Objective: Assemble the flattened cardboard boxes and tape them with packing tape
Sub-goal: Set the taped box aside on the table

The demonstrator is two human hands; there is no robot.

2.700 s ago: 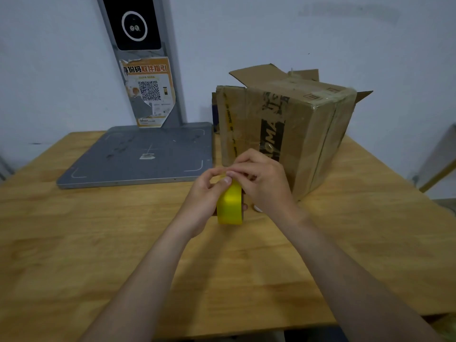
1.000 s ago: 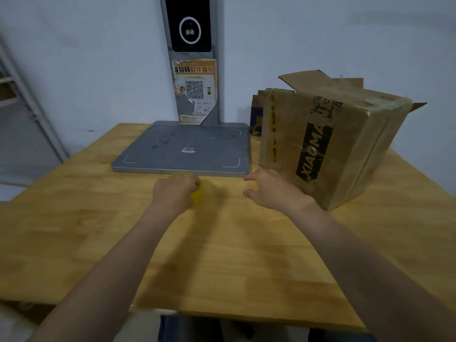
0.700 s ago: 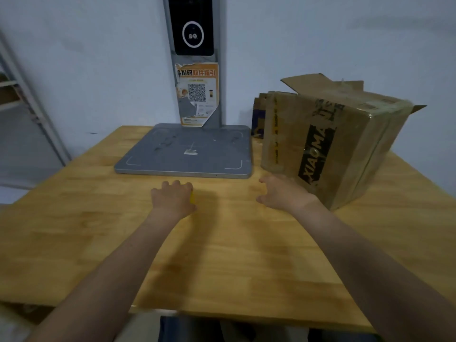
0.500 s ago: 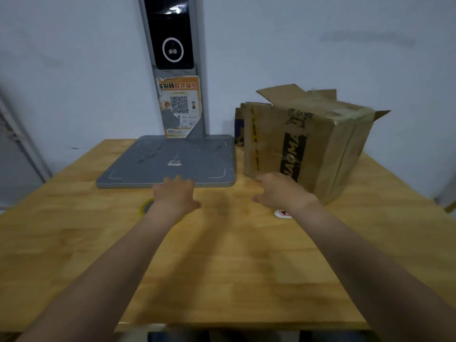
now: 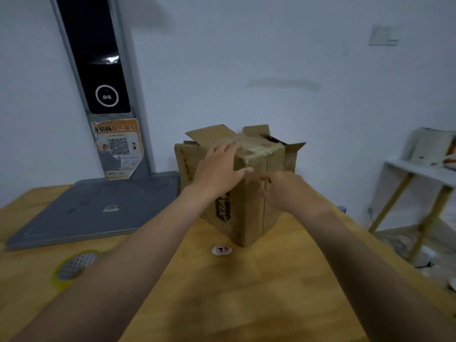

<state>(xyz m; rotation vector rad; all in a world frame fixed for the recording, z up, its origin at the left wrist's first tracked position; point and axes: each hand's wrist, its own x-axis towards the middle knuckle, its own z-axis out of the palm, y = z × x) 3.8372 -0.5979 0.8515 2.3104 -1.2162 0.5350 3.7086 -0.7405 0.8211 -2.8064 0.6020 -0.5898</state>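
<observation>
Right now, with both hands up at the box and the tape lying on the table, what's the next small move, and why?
Probably settle both hands on the cardboard box and turn its loose flaps toward the person. The left hand lies open on its upper edge, the right hand reaches toward its right face, and the tape roll lies flat, in neither hand.

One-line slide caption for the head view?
Left hand and right hand reach for cardboard box; tape roll lies on table.
</observation>
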